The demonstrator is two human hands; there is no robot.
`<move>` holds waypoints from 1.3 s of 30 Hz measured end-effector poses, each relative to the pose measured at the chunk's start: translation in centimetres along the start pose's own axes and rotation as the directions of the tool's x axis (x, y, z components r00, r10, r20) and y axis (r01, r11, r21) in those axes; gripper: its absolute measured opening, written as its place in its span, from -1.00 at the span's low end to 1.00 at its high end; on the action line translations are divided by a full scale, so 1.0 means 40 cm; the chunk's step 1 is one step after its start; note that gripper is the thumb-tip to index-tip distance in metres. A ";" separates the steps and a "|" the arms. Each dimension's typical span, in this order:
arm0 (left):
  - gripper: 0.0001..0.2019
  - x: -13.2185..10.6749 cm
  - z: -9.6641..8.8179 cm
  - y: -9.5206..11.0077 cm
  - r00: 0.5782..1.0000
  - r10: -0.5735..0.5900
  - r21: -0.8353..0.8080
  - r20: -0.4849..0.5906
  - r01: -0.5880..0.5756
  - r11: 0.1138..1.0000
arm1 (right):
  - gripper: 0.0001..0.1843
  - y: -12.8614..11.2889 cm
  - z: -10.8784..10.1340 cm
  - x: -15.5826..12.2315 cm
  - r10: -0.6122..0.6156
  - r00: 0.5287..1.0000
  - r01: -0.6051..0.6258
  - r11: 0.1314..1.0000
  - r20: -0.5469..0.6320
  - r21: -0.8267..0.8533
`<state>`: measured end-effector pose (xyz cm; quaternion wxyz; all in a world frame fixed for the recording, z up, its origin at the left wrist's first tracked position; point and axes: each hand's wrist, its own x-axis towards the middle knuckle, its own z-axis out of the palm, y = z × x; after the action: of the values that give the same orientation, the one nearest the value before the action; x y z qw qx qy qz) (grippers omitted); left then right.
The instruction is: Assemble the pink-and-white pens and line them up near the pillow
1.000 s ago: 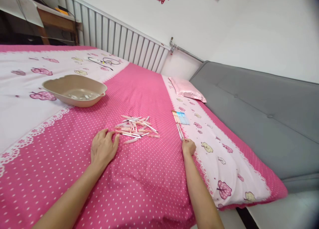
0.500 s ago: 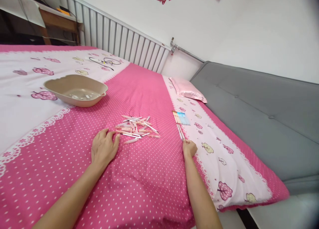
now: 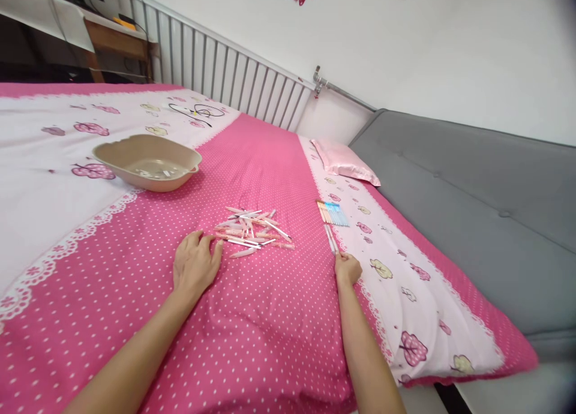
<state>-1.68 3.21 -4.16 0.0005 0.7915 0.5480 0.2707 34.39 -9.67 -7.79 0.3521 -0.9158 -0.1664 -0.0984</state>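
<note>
My left hand (image 3: 196,261) lies on the pink dotted bedspread with its fingers apart, the fingertips at the left edge of a loose pile of pens (image 3: 252,229). These slim sticks are pale pink, peach and white, some with dark tips, and they cross one another. Over to the right, my right hand (image 3: 347,268) has its fingers closed at the near end of a whitish pen (image 3: 333,240). A second whitish pen (image 3: 329,239) lies alongside it. Just beyond them is a neat row of orange and blue pens (image 3: 332,213), side by side.
A beige plastic basin (image 3: 184,177) with small pale pieces inside stands at the left on the bed. Behind it lies a coiled black cable (image 3: 204,111). A pink pillow (image 3: 344,164) rests near the grey headboard (image 3: 472,186). A white radiator (image 3: 216,60) lines the wall.
The whole view has shifted slightly, so things appear a little further right. Both hands keep about the same places relative to the pens.
</note>
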 end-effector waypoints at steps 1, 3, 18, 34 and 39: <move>-0.53 -0.001 0.001 0.000 1.000 0.001 -0.001 -0.003 -0.001 1.000 | -0.68 0.003 0.001 0.000 -0.005 1.000 0.006 1.000 -0.014 0.009; -0.54 -0.004 0.002 0.001 1.000 0.003 -0.002 -0.008 -0.003 1.000 | -0.64 0.009 0.000 -0.001 -0.014 0.998 0.015 1.000 -0.056 0.028; -0.72 -0.024 0.002 0.000 0.998 0.052 -0.108 -0.046 -0.057 0.993 | -0.62 -0.142 -0.041 -0.119 -0.634 0.773 0.631 0.769 -0.001 0.101; -0.61 -0.032 0.012 0.001 0.996 0.050 -0.094 -0.073 -0.057 0.994 | -0.48 -0.572 0.061 -0.268 -0.757 0.474 0.746 0.617 0.451 0.252; -0.61 -0.033 0.009 0.001 0.996 0.071 -0.070 -0.053 -0.075 0.995 | -0.45 -0.570 0.127 -0.313 -0.767 0.408 0.781 0.575 0.495 0.246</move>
<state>-1.82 2.15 -5.01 0.0054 0.8033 0.5085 0.3101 14.62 6.69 -1.27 0.1911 -0.7243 -0.6622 0.0173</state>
